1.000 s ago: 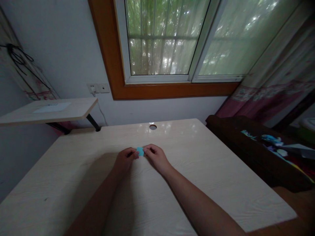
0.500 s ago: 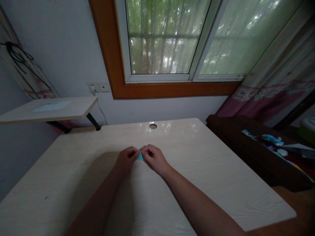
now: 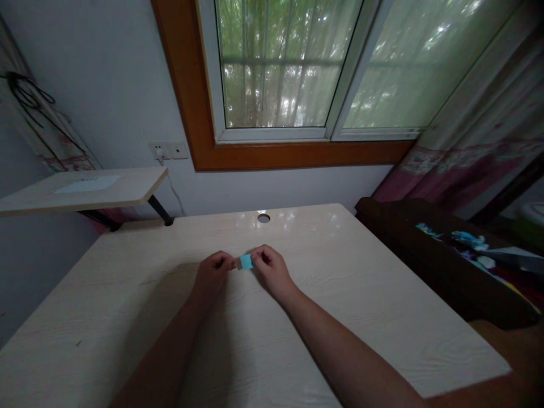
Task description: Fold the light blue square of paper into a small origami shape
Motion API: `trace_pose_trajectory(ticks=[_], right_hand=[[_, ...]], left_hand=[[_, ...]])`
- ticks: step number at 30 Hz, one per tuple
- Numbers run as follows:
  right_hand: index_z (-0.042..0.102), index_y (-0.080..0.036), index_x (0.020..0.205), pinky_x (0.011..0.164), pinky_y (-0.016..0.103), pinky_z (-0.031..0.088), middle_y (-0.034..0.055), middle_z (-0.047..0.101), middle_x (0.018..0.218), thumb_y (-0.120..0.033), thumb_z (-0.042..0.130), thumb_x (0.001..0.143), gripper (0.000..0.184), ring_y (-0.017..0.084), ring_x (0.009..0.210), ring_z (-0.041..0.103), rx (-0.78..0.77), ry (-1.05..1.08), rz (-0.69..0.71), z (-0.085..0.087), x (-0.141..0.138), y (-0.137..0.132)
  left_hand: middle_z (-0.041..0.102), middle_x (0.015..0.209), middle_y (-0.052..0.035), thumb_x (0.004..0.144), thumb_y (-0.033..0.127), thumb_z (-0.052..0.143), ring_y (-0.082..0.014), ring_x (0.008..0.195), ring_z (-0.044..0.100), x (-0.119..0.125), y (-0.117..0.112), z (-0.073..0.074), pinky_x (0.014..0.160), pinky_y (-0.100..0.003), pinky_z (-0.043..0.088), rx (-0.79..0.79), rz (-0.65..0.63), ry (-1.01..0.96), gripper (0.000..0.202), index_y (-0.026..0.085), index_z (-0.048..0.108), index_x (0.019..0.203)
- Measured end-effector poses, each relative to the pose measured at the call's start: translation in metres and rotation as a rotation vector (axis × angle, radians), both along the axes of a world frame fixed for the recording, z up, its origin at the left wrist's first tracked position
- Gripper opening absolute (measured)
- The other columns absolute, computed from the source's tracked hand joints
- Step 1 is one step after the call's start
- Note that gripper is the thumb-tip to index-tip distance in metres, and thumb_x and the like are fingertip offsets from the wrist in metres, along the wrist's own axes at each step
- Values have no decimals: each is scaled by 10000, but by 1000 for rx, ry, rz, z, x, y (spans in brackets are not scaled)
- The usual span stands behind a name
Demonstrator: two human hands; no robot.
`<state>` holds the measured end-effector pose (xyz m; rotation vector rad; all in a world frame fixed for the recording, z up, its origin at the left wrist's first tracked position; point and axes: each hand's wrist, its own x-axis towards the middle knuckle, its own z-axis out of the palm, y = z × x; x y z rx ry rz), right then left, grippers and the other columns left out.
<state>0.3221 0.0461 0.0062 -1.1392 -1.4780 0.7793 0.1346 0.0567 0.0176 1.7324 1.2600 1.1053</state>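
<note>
A small light-blue piece of paper is pinched at its right edge by the thumb and fingers of my right hand, just above the pale wooden desk. Left of the paper, a narrow gap away, is my left hand with thumb and fingertips pressed together. Whether anything small sits in that left pinch I cannot make out. A greyish patch, perhaps a shadow, shows between the left fingertips and the paper.
A raised shelf with a white sheet stands at the desk's back left on black legs. Near the back edge is a round cable hole. A dark brown piece of furniture with colourful items borders the right side.
My hands have drawn apart, the left moving left and the right slightly right and up. The blue paper has come away from the left fingertips and shows more of its face.
</note>
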Motion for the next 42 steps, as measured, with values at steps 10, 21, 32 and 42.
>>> trace_pose_trajectory(ticks=[10, 21, 32, 42], right_hand=[[648, -188, 784, 618, 245, 401, 11, 589, 732, -248, 566, 859, 127, 143, 669, 526, 50, -90, 81, 7, -4, -6], [666, -189, 820, 632, 250, 417, 14, 600, 750, -250, 586, 861, 108, 147, 685, 542, 63, -80, 80, 7, -4, -6], [661, -181, 801, 608, 228, 395, 2, 591, 736, -158, 600, 813, 66, 125, 665, 536, 102, -164, 112, 5, -5, -6], [664, -180, 808, 611, 226, 396, 3, 595, 737, -132, 592, 798, 87, 126, 668, 537, 103, -173, 112, 6, -5, -6]], left_hand=[[678, 853, -38, 836, 398, 584, -168, 783, 619, 5, 0, 2, 701, -248, 470, 16, -65, -25, 243, 180, 691, 848], [650, 750, -19, 857, 377, 581, -159, 725, 591, 3, -2, 1, 683, -254, 438, 69, -114, 31, 240, 180, 685, 768], [639, 786, -21, 851, 361, 589, -147, 726, 599, 5, -2, 2, 662, -231, 458, 87, -134, 46, 212, 175, 682, 810], [642, 740, -7, 839, 339, 590, -146, 709, 589, 4, -3, 3, 665, -234, 447, 66, -30, -3, 196, 174, 662, 763]])
